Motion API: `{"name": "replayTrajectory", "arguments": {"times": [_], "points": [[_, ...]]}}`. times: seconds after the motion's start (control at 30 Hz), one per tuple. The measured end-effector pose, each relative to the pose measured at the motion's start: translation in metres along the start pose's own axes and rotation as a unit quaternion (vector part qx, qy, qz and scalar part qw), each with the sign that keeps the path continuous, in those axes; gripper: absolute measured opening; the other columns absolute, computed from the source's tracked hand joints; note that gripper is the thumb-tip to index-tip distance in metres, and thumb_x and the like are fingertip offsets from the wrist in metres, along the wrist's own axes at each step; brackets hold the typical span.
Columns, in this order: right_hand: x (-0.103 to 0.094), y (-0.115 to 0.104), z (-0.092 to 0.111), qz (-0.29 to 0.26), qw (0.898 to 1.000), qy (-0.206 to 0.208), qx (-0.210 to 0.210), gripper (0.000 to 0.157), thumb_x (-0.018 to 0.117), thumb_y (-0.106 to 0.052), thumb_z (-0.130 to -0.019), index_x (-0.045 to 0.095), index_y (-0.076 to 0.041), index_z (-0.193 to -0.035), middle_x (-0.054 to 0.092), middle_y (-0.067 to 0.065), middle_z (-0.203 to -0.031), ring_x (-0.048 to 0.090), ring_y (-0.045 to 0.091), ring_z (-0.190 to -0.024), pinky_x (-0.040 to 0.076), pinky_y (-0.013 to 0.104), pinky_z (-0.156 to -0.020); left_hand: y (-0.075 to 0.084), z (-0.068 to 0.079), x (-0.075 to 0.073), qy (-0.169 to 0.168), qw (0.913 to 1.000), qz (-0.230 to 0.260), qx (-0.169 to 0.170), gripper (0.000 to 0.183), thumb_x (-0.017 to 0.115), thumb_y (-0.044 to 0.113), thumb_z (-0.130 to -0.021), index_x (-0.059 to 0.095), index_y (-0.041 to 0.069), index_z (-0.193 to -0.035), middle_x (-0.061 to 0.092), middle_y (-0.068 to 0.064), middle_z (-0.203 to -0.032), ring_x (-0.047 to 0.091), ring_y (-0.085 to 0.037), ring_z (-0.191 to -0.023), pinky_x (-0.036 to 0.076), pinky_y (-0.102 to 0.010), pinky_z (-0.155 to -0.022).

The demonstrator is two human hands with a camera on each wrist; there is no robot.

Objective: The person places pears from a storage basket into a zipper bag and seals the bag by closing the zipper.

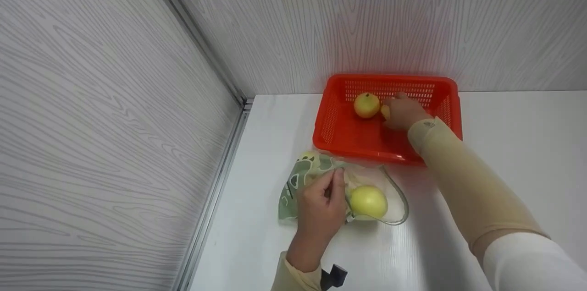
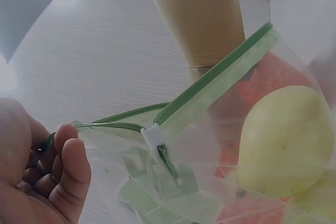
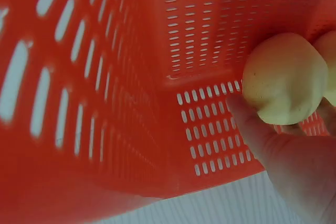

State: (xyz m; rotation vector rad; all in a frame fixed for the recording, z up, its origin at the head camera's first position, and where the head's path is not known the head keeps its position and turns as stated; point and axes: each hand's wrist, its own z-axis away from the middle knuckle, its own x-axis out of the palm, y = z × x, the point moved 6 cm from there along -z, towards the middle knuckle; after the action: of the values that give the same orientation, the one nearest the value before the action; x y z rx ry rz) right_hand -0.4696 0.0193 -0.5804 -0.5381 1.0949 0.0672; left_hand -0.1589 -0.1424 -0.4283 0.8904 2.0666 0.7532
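Note:
In the head view my left hand (image 1: 319, 211) pinches the rim of a clear zip bag (image 1: 293, 206) with a green print. The left wrist view shows the bag's green zip edge (image 2: 215, 80), parted, with a white slider (image 2: 153, 136) on it. Inside the bag lies a yellow-green apple (image 1: 368, 201); part of another shows below it in the left wrist view. My right hand (image 1: 406, 112) reaches into a red plastic basket (image 1: 353, 137) and grips a pale yellow apple (image 3: 285, 78), thumb on its near side. Beside that sits another yellow apple (image 1: 366, 105).
The basket stands against a wood-grain back panel (image 1: 275, 30), directly behind the bag on the white table (image 1: 518, 144). A similar panel (image 1: 114, 121) rises on the left. My right sleeve (image 1: 477, 185) crosses over the basket's front right corner.

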Motion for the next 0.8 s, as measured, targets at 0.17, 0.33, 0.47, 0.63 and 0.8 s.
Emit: {"name": "replayTrajectory", "arguments": {"times": [0.17, 0.33, 0.47, 0.63, 0.8], "points": [[0.008, 0.004, 0.012, 0.004, 0.998, -0.057, 0.016, 0.048, 0.057, -0.018, -0.099, 0.057, -0.005, -0.145, 0.060, 0.022, -0.125, 0.054, 0.038, -0.110, 0.046, 0.058, -0.100, 0.000, 0.002, 0.000, 0.002, 0.9999, 0.005, -0.009, 0.023, 0.068, 0.004, -0.098, 0.066, 0.006, -0.076, 0.046, -0.001, -0.056, 0.039, -0.002, -0.054, 0.033, -0.014, -0.047], [0.005, 0.000, 0.029, -0.046, 0.993, -0.096, 0.050, 0.048, 0.064, -0.016, -0.097, 0.058, -0.010, -0.144, 0.061, 0.016, -0.119, 0.057, 0.034, -0.104, 0.048, 0.055, -0.098, -0.001, 0.002, 0.001, 0.004, 0.9999, 0.006, -0.014, 0.022, 0.067, 0.007, -0.099, 0.067, 0.005, -0.077, 0.047, 0.000, -0.056, 0.039, -0.002, -0.054, 0.033, -0.014, -0.047], [0.002, 0.000, 0.034, -0.087, 0.990, -0.090, 0.069, 0.055, 0.074, -0.016, -0.090, 0.059, -0.013, -0.144, 0.064, 0.013, -0.120, 0.059, 0.033, -0.106, 0.049, 0.056, -0.100, -0.006, 0.000, 0.003, -0.002, 0.9994, 0.013, -0.033, 0.024, 0.066, 0.009, -0.101, 0.067, 0.004, -0.078, 0.047, -0.001, -0.057, 0.040, -0.002, -0.054, 0.034, -0.016, -0.047], [-0.005, -0.003, 0.028, -0.120, 0.990, -0.057, 0.047, 0.061, 0.079, -0.021, -0.089, 0.058, -0.017, -0.146, 0.066, 0.010, -0.123, 0.059, 0.033, -0.110, 0.049, 0.056, -0.100, -0.015, -0.004, 0.009, -0.007, 0.9982, 0.022, -0.056, 0.027, 0.065, 0.008, -0.101, 0.065, 0.005, -0.074, 0.046, 0.000, -0.056, 0.040, -0.003, -0.054, 0.033, -0.017, -0.048], [-0.022, -0.015, 0.035, -0.122, 0.992, -0.007, -0.009, 0.066, 0.081, -0.029, -0.089, 0.055, -0.015, -0.148, 0.063, 0.011, -0.136, 0.057, 0.034, -0.116, 0.050, 0.058, -0.101, -0.026, -0.012, 0.017, 0.004, 0.9976, 0.026, -0.064, 0.029, 0.065, 0.011, -0.102, 0.067, 0.005, -0.074, 0.045, -0.001, -0.054, 0.039, -0.002, -0.052, 0.031, -0.016, -0.047]]}}
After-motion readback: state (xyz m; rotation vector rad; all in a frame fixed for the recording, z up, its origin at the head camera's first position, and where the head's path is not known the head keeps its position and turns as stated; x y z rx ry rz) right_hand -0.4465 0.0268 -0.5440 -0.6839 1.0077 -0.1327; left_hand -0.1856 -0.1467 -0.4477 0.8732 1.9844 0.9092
